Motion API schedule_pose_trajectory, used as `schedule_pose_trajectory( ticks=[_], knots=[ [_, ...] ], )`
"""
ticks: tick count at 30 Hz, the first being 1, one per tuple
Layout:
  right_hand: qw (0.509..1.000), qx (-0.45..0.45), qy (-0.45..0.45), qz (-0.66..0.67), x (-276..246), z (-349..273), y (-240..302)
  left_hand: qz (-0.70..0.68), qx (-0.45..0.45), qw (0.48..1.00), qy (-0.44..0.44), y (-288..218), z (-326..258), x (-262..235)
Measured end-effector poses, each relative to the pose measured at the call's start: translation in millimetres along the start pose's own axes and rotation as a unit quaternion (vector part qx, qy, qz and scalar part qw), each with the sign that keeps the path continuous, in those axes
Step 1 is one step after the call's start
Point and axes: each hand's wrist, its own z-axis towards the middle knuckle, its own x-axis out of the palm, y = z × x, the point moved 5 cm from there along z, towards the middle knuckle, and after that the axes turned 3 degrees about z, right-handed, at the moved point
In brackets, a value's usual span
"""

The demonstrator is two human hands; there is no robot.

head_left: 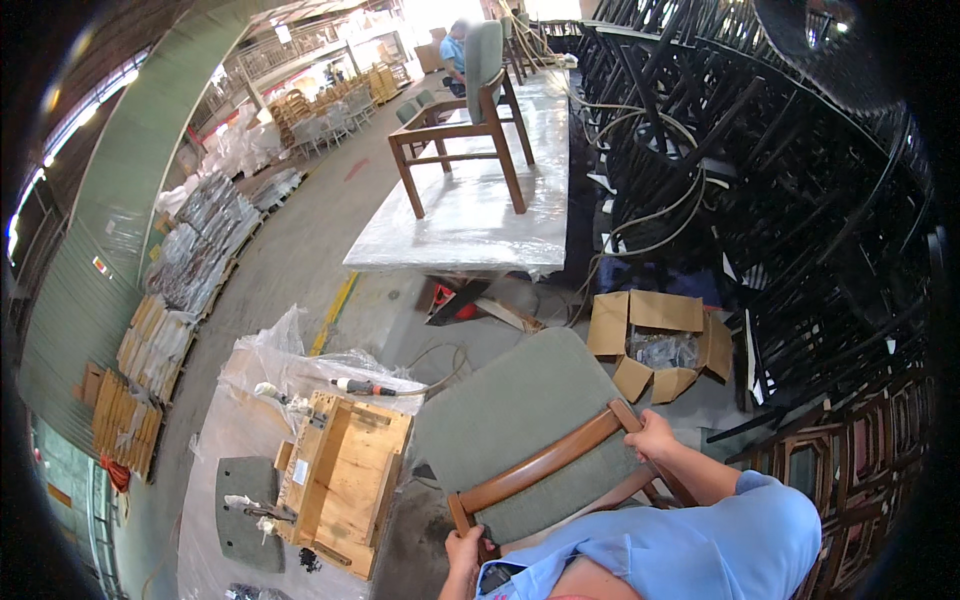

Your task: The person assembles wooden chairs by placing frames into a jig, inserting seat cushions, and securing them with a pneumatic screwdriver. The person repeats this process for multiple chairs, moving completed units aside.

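A chair with grey-green upholstery (515, 400) and a brown wooden frame is held tilted in front of my body. Around its frame at the lower left, the fingers of my left hand (463, 552) are closed. My right hand (652, 437) grips the frame at the other end of the curved wooden rail. Part of the chair's frame is hidden by the upholstery and my blue sleeve. To the left, a plywood box-like jig (350, 482) lies on a plastic-covered table, beside a loose grey-green panel (240, 510).
A power tool (362, 387) with a hose lies behind the jig. Ahead, another chair (487, 70) stands on a film-wrapped platform (450, 235). An open cardboard box (665, 318) with plastic bags sits beyond my right hand. Stacked black chair frames (800, 200) crowd the right; a person (453, 55) is far off.
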Motion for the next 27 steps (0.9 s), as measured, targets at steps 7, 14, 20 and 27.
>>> schedule_pose_trajectory(
  ticks=[7,14,20,27],
  knots=[
    [0.977,-0.118,-0.020,0.177,-62.1,55.6,58.1,-0.005,0.155,0.988,0.012,-146.3,-16.6,68.6],
    [0.918,-0.328,0.043,0.219,-132.2,56.6,252.5,-0.074,0.300,0.949,-0.069,-299.3,-78.8,87.8],
    [0.812,-0.568,0.006,0.135,-174.0,31.9,408.4,-0.152,0.455,0.856,-0.190,-365.1,-155.7,81.1],
    [0.697,-0.693,-0.014,0.181,-148.7,63.6,535.7,-0.239,0.546,0.758,-0.266,-428.9,-158.8,80.8]
  ],
)
